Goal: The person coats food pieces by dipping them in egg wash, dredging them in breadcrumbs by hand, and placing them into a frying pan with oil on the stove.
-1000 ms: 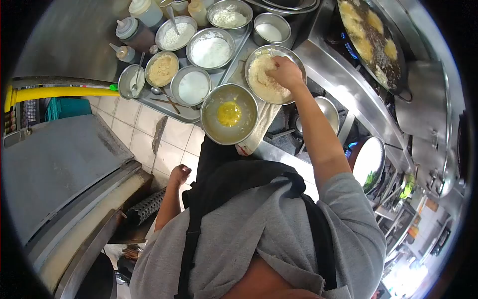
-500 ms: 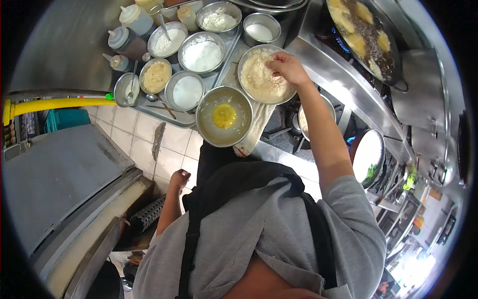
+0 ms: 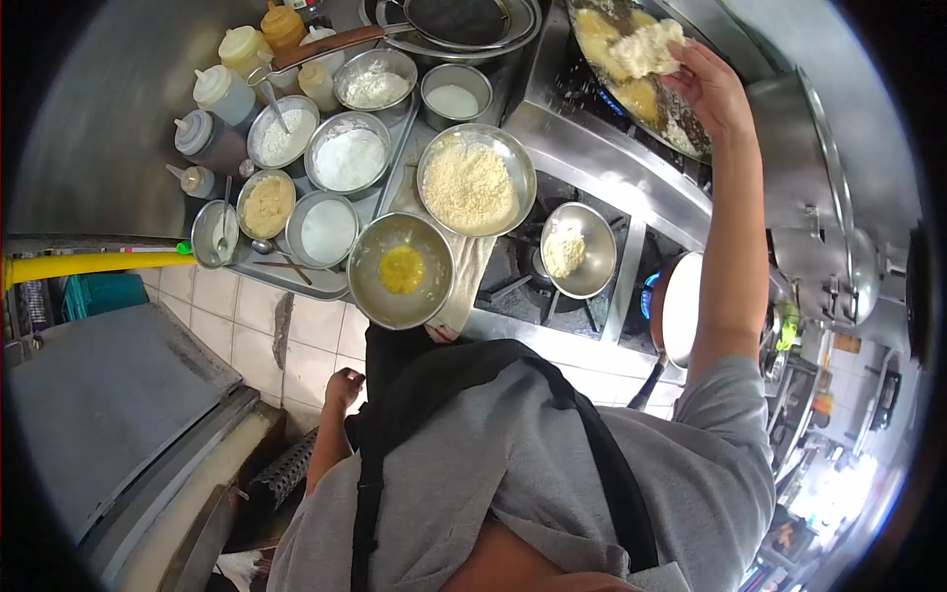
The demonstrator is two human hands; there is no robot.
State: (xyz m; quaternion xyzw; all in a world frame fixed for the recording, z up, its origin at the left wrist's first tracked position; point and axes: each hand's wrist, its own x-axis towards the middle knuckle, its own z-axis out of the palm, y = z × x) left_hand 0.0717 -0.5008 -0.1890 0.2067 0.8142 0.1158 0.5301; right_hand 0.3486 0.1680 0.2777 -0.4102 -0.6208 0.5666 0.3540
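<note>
My right hand [image 3: 708, 91] holds a flat, pale crumb-coated piece of food [image 3: 645, 49] by one edge, fingers closed on it. The piece hangs over the wide frying pan [image 3: 695, 150], where golden pieces [image 3: 634, 99] lie in bubbling oil. Low beside my body hangs my left hand [image 3: 343, 386], its fingers curled, with nothing visible in them. A metal bowl of breadcrumbs [image 3: 472, 185] stands on the counter; nearer me is a bowl with yellow beaten egg [image 3: 401, 269].
On a steel tray [image 3: 326, 287] are several bowls of white powder, including one with flour [image 3: 350, 158]. Squeeze bottles [image 3: 222, 96] line the wall. A small crumb bowl [image 3: 584, 259] sits on a burner; a white-filled pan [image 3: 683, 311] is over a blue flame.
My right hand has moved from the breadcrumb bowl up and right to above the frying pan, carrying the coated piece. The view has shifted; my left hand still hangs low.
</note>
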